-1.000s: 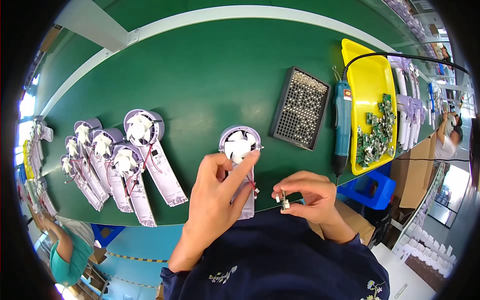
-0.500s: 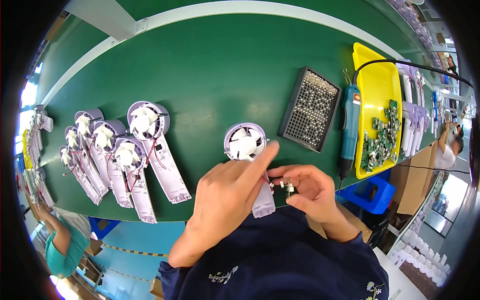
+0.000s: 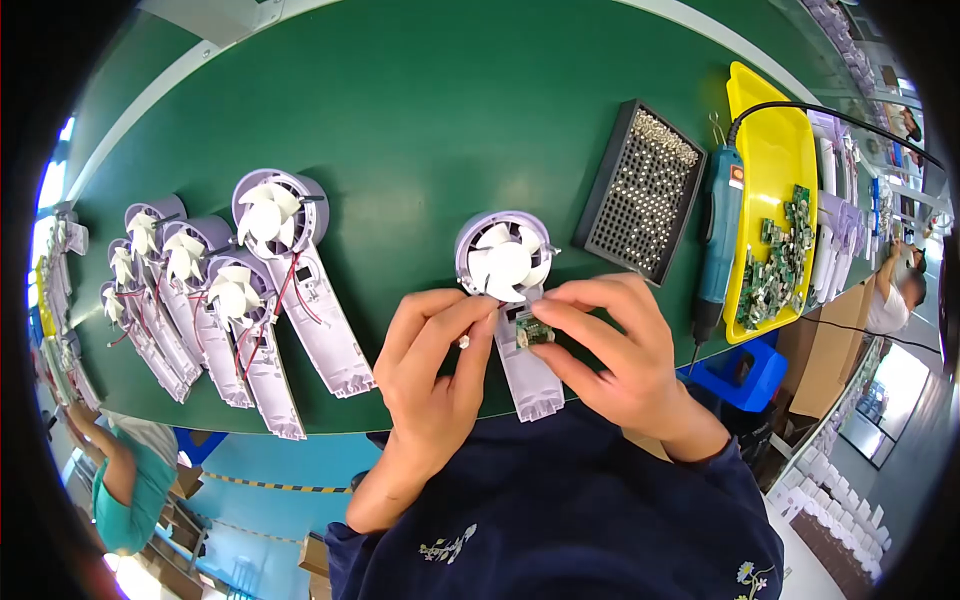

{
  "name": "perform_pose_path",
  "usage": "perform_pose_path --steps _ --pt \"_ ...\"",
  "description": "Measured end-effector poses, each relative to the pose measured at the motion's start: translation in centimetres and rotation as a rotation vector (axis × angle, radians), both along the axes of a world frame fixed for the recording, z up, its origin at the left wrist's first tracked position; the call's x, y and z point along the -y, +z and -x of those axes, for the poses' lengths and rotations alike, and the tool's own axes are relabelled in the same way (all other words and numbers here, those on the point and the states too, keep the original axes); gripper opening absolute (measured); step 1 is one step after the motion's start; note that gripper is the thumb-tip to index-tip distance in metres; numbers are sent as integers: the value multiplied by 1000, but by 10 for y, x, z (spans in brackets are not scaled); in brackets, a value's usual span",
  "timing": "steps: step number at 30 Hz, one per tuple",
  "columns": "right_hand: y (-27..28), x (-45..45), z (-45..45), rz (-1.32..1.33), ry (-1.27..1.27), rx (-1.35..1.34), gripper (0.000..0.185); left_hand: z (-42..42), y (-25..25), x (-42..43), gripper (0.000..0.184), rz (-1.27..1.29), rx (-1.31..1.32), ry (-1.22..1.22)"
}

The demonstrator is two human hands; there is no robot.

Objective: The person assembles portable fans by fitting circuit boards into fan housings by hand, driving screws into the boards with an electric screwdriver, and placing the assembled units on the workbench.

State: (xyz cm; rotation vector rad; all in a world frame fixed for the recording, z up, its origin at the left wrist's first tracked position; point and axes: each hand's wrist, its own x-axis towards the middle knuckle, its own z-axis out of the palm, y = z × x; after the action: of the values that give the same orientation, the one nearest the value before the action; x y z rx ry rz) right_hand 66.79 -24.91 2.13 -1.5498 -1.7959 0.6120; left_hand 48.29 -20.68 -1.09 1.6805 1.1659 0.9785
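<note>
Positioning circuit board over fan unit lying on bench, had it pinched in right hand and apparently white connector in left hand, with both grips nearly closed, and likely needed fine, steady alignment.

Six fan units left, one central fan unit, one held board, one screw rack, one screwdriver, one yellow tray

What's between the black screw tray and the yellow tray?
A blue electric screwdriver lies between the black screw tray and the yellow tray in the head view.
</note>
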Motion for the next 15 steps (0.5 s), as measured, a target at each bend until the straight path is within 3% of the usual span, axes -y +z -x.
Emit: perform_pose_path --steps 7,13,15 --pt "0 1 5 118 -35 18 49 -1 0 -1 20 -10 44 -37" --pt "-8 11 10 217 -150 -316 56 3 2 -3 23 -27 19 -141" --pt "-8 13 19 375 -281 -421 54 5 5 -4 26 -45 -18 -159"
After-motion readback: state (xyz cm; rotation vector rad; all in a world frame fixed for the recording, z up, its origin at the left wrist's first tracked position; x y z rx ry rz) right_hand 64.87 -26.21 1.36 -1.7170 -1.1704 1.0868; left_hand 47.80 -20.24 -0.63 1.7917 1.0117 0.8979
